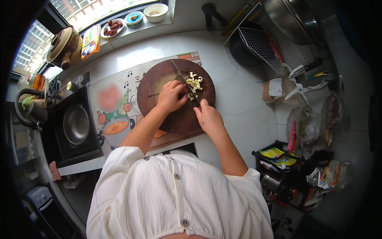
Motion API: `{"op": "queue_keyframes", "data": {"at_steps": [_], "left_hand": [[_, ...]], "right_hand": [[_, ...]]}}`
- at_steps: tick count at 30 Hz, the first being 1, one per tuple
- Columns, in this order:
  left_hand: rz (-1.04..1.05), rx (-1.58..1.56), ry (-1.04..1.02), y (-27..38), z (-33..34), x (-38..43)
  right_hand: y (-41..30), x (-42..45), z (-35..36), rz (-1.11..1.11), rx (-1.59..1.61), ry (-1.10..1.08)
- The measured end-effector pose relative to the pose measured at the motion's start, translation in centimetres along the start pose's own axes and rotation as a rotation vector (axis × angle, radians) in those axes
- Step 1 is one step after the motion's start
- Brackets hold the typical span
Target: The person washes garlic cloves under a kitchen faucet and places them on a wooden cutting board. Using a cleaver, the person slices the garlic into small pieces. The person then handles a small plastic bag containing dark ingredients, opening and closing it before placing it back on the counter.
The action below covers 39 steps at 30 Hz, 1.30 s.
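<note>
A round dark wooden chopping board [149, 98] lies before me on a cartoon-printed mat [116, 127]. My right hand [209, 116] grips the handle of a kitchen knife [178, 69], whose blade points away from me across the board. Against the blade's left side rests my left hand [171, 95], fingers curled down towards the wood; whatever is under them is hidden. Pale chopped pieces that look like garlic [195, 82] are gathered to the right of the blade, and a few more sit close to its edge near my fingertips.
To the left, a black sink [55, 140] holds a metal bowl [76, 124], with a tap [22, 104] behind. A clay pot [64, 44], dates on a plate [112, 28] and a white bowl [156, 12] line the sill. Kitchen shears [303, 89] and a black rack [268, 149] are at right.
</note>
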<state>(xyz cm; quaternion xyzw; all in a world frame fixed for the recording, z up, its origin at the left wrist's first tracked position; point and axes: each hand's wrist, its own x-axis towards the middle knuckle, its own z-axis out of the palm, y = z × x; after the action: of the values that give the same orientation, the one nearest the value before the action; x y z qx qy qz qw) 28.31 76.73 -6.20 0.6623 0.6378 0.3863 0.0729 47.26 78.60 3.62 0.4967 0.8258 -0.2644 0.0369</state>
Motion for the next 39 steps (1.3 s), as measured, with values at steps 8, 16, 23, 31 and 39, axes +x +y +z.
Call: {"op": "queue_keyframes", "data": {"at_steps": [8, 16, 23, 31, 39], "left_hand": [[-0.042, -0.049, 0.075, 0.1, -0.1, -0.1], [-0.035, -0.053, 0.052, -0.5, 0.4, -0.3], [-0.048, -0.052, 0.048, -0.3, 0.2, -0.2], [-0.049, -0.128, 0.078, -0.4, -0.9, -0.7], [-0.049, -0.054, 0.087, -0.5, -0.6, -1.0]], "right_hand": [[2.0, -0.3, 0.6, -0.067, 0.254, 0.143], [0.7, -1.7, -0.1, -0.045, 0.129, 0.077], [0.1, -0.5, 0.7, -0.032, -0.015, 0.021], [1.4, 0.8, 1.0, -0.126, 0.23, 0.101], [-0.2, -1.1, 0.5, -0.08, 0.103, 0.072]]}}
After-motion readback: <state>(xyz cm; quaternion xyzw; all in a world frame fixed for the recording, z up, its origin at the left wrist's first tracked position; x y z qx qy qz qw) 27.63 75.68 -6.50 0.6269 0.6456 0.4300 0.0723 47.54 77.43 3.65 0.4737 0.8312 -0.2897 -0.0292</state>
